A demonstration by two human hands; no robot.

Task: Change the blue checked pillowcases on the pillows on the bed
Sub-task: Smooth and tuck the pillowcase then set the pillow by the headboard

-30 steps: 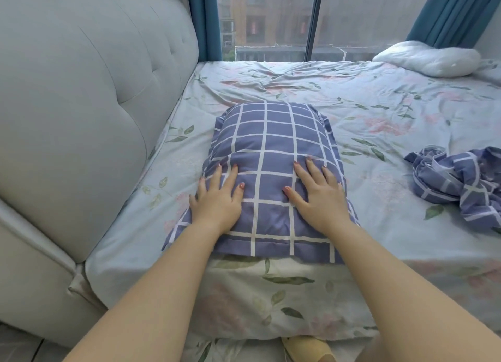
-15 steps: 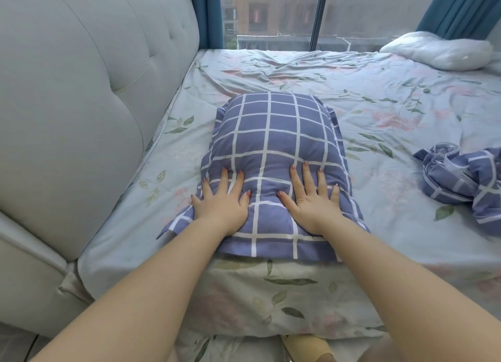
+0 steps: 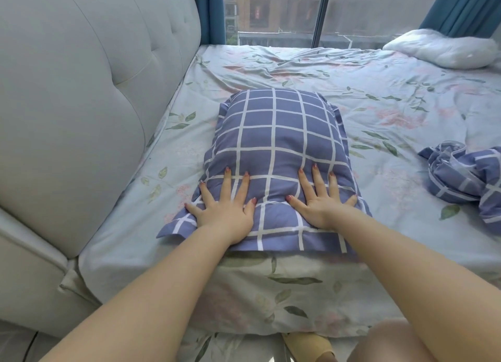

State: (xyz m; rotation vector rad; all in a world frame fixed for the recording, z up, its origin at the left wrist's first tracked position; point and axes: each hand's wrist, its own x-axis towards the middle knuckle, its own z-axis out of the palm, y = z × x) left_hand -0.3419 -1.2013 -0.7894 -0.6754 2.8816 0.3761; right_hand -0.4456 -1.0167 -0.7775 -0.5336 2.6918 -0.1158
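From my end, the bed [image 3: 366,96] with its flowery sheet fills most of the view, and a padded grey headboard [image 3: 95,90] runs along its left side. Near the close edge of the bed sits a pillow [image 3: 273,134] in a blue checked pillowcase [image 3: 176,226], lying lengthwise away from me. A bare white pillow [image 3: 442,48] is way off in the far right corner by the window [image 3: 271,9]. A second pillowcase [image 3: 466,177], same blue check, is scrunched in a heap on the sheet at the right, well apart from the covered pillow. My left hand [image 3: 225,212] lies flat on the pillow's near left part, fingers straight and spread, gripping nothing. The right hand [image 3: 322,204] is the same on the near right part: palm down, fingers splayed, just pressing.
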